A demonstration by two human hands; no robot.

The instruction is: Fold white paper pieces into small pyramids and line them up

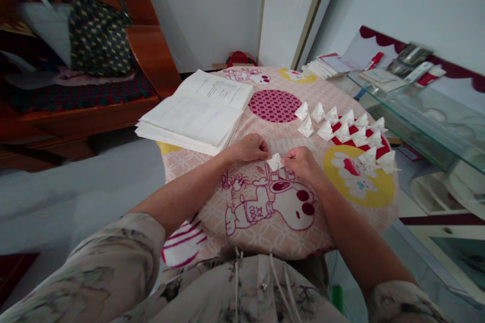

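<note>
Between my two hands is a small folded white paper (276, 162), held just over the patterned tablecloth (212, 197). My left hand (250, 147) pinches its left corner with thumb and forefinger. On the other side, my right hand (301, 161) is closed on its right edge. Behind the hands, a pale strip of paper (290, 145) lies on the cloth. To the right, several folded white paper pieces (343, 132) with pointed tips stand in rows. An open book (200, 106) with thick white pages rests left of my hands.
A glass shelf (424, 111) borders the table on the right, with a red marker (374, 61) and metal containers (411, 55) above it. A paper stack (328, 65) sits at the back right. Leftward stands a wooden bench (151, 50) carrying a dotted bag (98, 33).
</note>
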